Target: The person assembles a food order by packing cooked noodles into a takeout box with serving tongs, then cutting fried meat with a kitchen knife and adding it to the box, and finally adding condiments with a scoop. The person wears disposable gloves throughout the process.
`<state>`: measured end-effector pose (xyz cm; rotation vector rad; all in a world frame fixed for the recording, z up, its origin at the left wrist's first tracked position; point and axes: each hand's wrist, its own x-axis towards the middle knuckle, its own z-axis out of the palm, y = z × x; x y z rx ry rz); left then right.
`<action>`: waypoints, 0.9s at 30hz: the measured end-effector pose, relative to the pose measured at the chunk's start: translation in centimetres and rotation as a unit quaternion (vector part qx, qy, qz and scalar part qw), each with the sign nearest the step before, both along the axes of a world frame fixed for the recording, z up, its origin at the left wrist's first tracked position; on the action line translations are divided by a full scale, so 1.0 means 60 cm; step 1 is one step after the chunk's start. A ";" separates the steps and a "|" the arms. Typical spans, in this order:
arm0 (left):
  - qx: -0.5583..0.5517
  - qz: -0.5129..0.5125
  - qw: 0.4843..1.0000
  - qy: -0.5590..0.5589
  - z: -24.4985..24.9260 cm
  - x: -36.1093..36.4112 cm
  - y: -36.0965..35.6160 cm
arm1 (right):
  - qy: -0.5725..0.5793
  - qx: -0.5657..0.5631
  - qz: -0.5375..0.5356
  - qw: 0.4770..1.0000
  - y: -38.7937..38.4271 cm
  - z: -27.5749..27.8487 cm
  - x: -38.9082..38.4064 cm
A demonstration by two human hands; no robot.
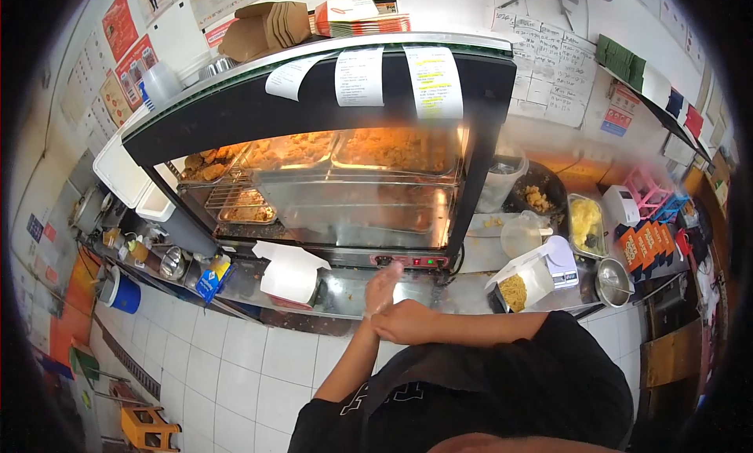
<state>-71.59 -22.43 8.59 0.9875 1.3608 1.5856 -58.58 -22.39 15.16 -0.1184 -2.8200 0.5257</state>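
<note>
Cabinet [235, 108] looms ahead, white box [292, 274] beside left hand [382, 284], grip released; right hand [404, 323] clenched over its wrist.

White tiled floor [235, 374], paper-covered walls [549, 72]

White carton [292, 274], black-hooded warmer [314, 100] with orange glow, blue bucket [121, 292], white floor tiles [235, 367], black shirt [502, 382] with white lettering.

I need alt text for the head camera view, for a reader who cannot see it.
A person's left hand and right hand touch each other at a steel counter, before a lit display case holding trays of fried food. An open white box stands nearby.
</note>
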 end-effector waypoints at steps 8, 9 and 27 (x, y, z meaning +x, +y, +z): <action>-0.180 0.050 0.980 -0.072 0.045 -0.013 -0.026 | -0.036 -0.063 -0.029 0.997 -0.005 0.061 0.026; -0.169 0.053 0.980 -0.094 0.044 -0.015 -0.027 | -0.031 -0.053 -0.050 0.997 -0.005 0.083 0.035; -0.153 -0.050 0.967 -0.196 0.021 0.079 -0.002 | -0.058 -0.273 0.030 0.960 0.086 0.001 0.171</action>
